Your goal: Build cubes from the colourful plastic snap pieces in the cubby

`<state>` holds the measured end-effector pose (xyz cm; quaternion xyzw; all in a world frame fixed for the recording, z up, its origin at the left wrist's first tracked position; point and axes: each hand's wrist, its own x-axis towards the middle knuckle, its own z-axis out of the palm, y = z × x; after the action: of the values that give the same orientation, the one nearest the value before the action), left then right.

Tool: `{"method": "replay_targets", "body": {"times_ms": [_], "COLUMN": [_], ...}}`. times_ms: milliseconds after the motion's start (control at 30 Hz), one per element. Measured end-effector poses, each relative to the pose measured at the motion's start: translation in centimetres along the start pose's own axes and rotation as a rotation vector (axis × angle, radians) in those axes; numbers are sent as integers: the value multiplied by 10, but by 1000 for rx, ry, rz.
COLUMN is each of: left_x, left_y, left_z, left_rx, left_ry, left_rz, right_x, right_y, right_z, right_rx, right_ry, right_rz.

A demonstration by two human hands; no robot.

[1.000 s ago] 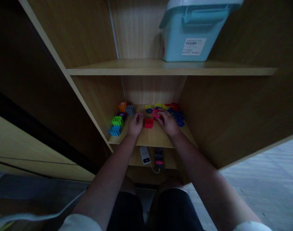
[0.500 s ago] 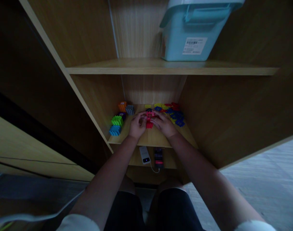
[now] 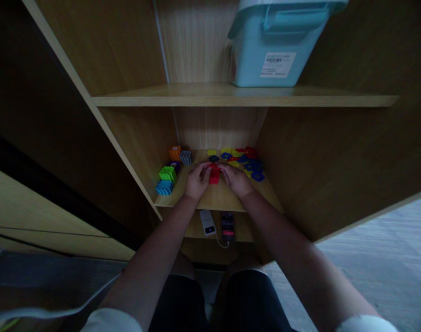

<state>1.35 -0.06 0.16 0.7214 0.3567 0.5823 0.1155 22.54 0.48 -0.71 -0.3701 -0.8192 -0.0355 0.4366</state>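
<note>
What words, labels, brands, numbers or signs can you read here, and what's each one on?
None can be read.
White label on the teal bin: barcode and printed lines, too blurred.
White device: small lit display, too small.
Phone: screen content, too small.
Orange block: pale patch; cannot tell whether it carries print.

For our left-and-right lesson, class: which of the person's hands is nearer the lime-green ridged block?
Left. The left hand is to the right of the lime-green ridged block, with a gap between; the right hand is farther right, beyond the red block.
</note>
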Motion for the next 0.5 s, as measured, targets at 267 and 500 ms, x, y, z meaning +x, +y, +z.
{"method": "replay_targets", "body": {"times_ms": [267,500], "left_x": [2,3], "left_y": [4,5], "left_z": [-4,-3], "left_rx": [67,62], "left_ry": [28,-32], "left_rz": [79,119], "right_x": [7,6], "right_y": [-14,-14], "right_z": [-12,-17], "right_rx": [10,75], "right_ry": [33,-4], "right_rz": [-3,85]}}
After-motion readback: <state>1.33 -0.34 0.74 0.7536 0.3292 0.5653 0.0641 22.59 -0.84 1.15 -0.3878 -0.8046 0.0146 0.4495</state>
